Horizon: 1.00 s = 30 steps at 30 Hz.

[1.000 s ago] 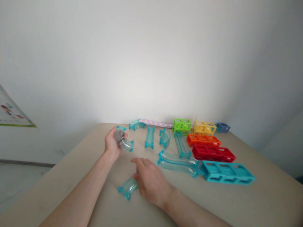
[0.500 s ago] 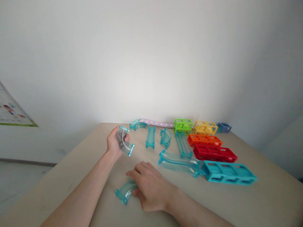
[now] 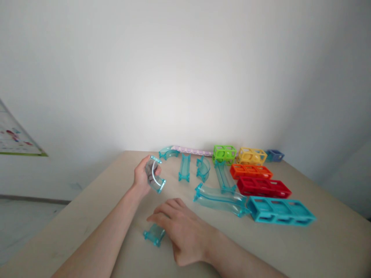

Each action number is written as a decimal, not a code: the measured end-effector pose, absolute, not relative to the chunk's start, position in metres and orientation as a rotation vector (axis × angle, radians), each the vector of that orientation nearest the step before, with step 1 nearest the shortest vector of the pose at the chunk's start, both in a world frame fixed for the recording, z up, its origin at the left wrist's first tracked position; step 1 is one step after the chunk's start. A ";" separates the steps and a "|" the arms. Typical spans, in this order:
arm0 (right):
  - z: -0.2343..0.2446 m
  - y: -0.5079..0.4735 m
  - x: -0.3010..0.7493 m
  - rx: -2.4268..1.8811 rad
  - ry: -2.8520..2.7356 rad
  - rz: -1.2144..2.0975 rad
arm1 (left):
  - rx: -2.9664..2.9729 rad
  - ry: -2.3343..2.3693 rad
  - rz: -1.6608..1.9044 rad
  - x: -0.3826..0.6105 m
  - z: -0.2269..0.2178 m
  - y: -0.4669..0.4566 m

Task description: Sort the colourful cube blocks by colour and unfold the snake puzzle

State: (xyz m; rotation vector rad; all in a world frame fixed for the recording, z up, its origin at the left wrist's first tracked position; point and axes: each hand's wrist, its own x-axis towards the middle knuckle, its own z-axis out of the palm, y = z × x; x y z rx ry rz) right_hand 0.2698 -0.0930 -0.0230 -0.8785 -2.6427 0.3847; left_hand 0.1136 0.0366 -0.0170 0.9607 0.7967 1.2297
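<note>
My left hand (image 3: 141, 174) is closed around a clear, curved marble-run track piece (image 3: 158, 184) with teal ends, raised over the table's left side. Nearer to me, my right hand (image 3: 183, 230) curls over a second teal track piece (image 3: 154, 234) low at the tabletop. Its near end with small connector knobs sticks out to the left, while the rest is hidden under the fingers. Ahead of the hands lie a straight track piece (image 3: 184, 168) and a curved one (image 3: 203, 170). A long wavy track piece (image 3: 218, 200) rests to the right of my right hand.
Openwork block frames stand on the right: teal (image 3: 281, 211), red (image 3: 263, 188), orange (image 3: 251, 171), yellow (image 3: 251, 156), green (image 3: 224, 154) and blue (image 3: 275, 155). Another long track (image 3: 223, 178) lies beside them. A lilac strip (image 3: 193, 151) and a curved track (image 3: 169, 153) lie along the wall.
The track piece under my right hand has turned, and less of it shows now. My left hand has shifted slightly right, tilting its curved piece a little.
</note>
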 end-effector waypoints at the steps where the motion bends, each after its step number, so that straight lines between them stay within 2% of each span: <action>1: -0.022 -0.094 0.270 -0.835 -2.656 0.388 | 0.969 0.797 1.238 0.114 -0.017 0.036; 10: -0.032 -0.090 0.265 -0.885 -2.698 0.251 | 0.992 0.783 1.212 0.114 -0.021 0.038; 21: -0.021 -0.101 0.259 -0.998 -2.477 0.279 | 1.054 0.819 1.197 0.118 -0.020 0.036; 30: -0.027 -0.097 0.258 -1.149 -2.587 0.170 | 1.082 0.814 1.199 0.117 -0.021 0.035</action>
